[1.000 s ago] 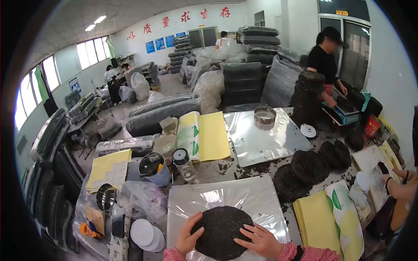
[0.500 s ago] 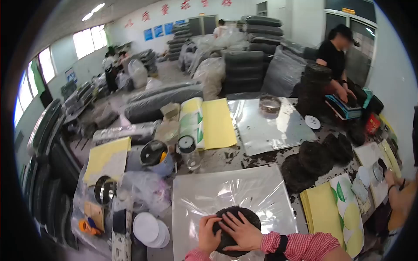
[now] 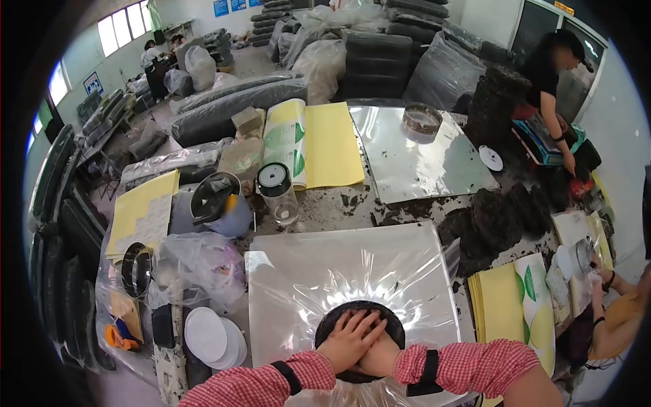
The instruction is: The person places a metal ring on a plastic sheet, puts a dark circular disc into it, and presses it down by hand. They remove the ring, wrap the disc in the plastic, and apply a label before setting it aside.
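A dark round disc (image 3: 395, 324) lies at the bottom centre on clear plastic film (image 3: 319, 271), which wrinkles outward from it over a pale flat board (image 3: 271, 237). My left hand (image 3: 344, 344) rests flat on the disc, fingers stretched out, and overlaps the right hand. My right hand (image 3: 381, 355) also presses flat there, its fingers partly hidden beneath the left. Neither hand grips anything. Much of the disc's top is covered by the hands.
White round discs (image 3: 207, 336) are stacked at left, near orange-handled scissors (image 3: 122, 336) and a bucket (image 3: 217, 203). A clear jar (image 3: 277, 193) stands behind the board. Dark round cakes (image 3: 498, 217) and yellow sheets (image 3: 498, 305) lie right. Co-workers (image 3: 553, 74) work at right.
My hands were side by side on the disc; the left has moved right and now overlaps the right hand. The view has tilted down. The co-worker at back right has reached lower.
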{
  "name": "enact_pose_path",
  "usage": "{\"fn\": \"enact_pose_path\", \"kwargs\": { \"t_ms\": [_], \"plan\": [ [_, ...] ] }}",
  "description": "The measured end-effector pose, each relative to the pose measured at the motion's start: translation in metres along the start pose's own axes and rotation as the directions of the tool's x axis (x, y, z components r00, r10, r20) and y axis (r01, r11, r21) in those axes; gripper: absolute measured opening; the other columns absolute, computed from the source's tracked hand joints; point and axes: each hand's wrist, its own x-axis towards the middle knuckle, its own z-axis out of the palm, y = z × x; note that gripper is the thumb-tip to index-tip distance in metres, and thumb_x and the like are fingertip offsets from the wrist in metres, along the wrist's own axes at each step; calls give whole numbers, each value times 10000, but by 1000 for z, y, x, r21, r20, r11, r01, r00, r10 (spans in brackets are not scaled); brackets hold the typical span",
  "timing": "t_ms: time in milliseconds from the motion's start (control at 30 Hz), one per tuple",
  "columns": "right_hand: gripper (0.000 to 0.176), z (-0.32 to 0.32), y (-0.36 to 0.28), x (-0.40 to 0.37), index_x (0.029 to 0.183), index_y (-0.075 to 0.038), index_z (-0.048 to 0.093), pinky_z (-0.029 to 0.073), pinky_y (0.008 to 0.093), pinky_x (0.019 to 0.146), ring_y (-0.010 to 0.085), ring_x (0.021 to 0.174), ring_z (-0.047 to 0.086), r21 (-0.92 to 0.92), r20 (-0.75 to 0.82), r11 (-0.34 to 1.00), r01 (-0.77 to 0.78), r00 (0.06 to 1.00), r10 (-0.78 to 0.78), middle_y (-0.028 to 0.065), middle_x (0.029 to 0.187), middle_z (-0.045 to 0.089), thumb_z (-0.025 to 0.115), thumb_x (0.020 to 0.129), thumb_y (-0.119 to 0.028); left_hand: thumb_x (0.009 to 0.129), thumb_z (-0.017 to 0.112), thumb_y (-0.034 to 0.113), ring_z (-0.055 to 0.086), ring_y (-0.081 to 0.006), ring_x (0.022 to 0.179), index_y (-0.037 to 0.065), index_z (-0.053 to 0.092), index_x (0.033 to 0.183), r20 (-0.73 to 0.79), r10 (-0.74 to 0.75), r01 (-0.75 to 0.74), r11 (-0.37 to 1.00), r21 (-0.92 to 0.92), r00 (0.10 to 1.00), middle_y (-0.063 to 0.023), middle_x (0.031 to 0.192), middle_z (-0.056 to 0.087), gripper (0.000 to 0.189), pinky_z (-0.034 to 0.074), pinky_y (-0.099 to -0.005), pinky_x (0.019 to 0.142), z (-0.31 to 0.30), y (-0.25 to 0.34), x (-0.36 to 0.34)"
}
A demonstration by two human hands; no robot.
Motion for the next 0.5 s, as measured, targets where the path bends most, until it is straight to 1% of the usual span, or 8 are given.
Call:
{"fn": "enact_pose_path", "kwargs": {
  "t_ms": [100, 133, 233, 333, 400, 433, 467, 500],
  "plan": [
    [837, 5, 2, 3, 1446, -10, 327, 188, 624, 1096, 449, 1364, 255, 57, 46, 997, 45, 998, -47, 282, 1461, 311, 549, 847, -550, 742, 674, 145, 415, -377, 1302, 109, 411, 1425, 33, 33, -28, 989, -147, 999, -164, 1442, 391, 733, 283, -534, 1097, -17, -8, 2],
    [875, 9, 5, 4, 1446, -2, 322, 193, 638, 1087, 422, 1375, 266, 165, 46, 984, 63, 996, -71, 270, 1464, 314, 576, 825, -564, 739, 571, 19, 472, -383, 1243, 89, 491, 1359, -102, -53, -12, 835, -550, 993, -189, 1358, 482, 629, 373, -489, 1045, -21, -23, 2],
    [950, 5, 3, 2, 1478, 5, 231, 195, 652, 1077, 419, 1415, 223, 126, -222, 990, 61, 975, -32, 273, 1526, 213, 537, 838, -628, 790, 651, 146, 542, -395, 1141, 61, 549, 1275, -666, -284, 440, 895, 74, 690, -210, 1241, 563, 503, 442, -466, 963, -79, -74, 16],
    [952, 7, 2, 2, 1483, -6, 231, 160, 647, 1094, 411, 1427, 189, 99, -209, 994, 48, 977, -27, 269, 1533, 193, 559, 825, -611, 798, 676, 202, 530, -403, 1147, 71, 556, 1260, -585, -466, 666, 725, 178, 664, -201, 1219, 569, 495, 432, -492, 967, -83, -124, 15],
    [953, 5, 0, 2, 1483, -9, 232, 140, 647, 1101, 408, 1432, 179, 66, -182, 997, 34, 983, -21, 268, 1532, 195, 556, 825, -618, 788, 679, 151, 549, -379, 1078, 61, 577, 1190, -464, -414, 418, 903, -101, 783, -119, 1068, 632, 424, 410, -481, 960, -90, -79, 14],
    [959, 9, 1, 2, 1482, -10, 237, 125, 641, 1109, 401, 1438, 169, 57, -206, 998, 36, 978, -24, 268, 1529, 202, 555, 822, -628, 783, 675, 191, 557, -353, 1061, 90, 593, 1167, -544, -157, 283, 946, 156, 824, -87, 1007, 645, 406, 435, -476, 920, -112, -24, -4],
    [952, 6, 1, 3, 1481, -10, 242, 119, 632, 1113, 395, 1439, 167, 46, -103, 999, 29, 994, -24, 269, 1528, 205, 557, 824, -623, 785, 654, 230, 557, -337, 1080, 57, 581, 1163, 1, -220, 216, 961, 171, 976, -114, 1092, 618, 423, 446, -474, 925, -140, 38, -35],
    [948, 5, 1, 2, 1479, -10, 247, 117, 627, 1115, 394, 1439, 168, 62, -160, 998, 27, 987, -17, 268, 1528, 206, 558, 825, -622, 818, 648, 224, 533, -346, 1156, 48, 574, 1215, -155, 100, -113, 990, -80, 983, -136, 1167, 606, 441, 413, -484, 989, -111, 71, -77]
  ]
}}
